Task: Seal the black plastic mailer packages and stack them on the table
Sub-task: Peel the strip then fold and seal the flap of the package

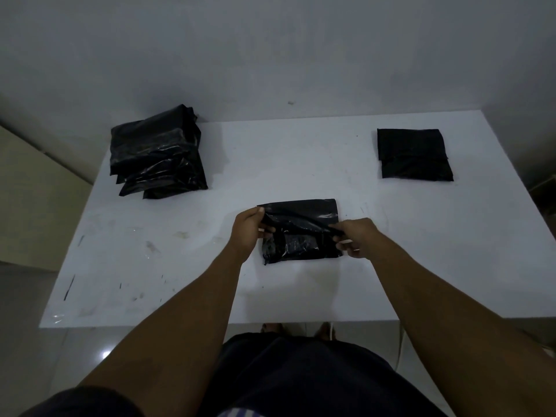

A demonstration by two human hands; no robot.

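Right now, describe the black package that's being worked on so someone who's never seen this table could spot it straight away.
Start at the white table. A tall pile of black packages sits at its far left and a low, flat pile at its far right. The one being worked on lies alone near the front edge, between them, and is the only one held, with the left hand and right hand pinching its flap.
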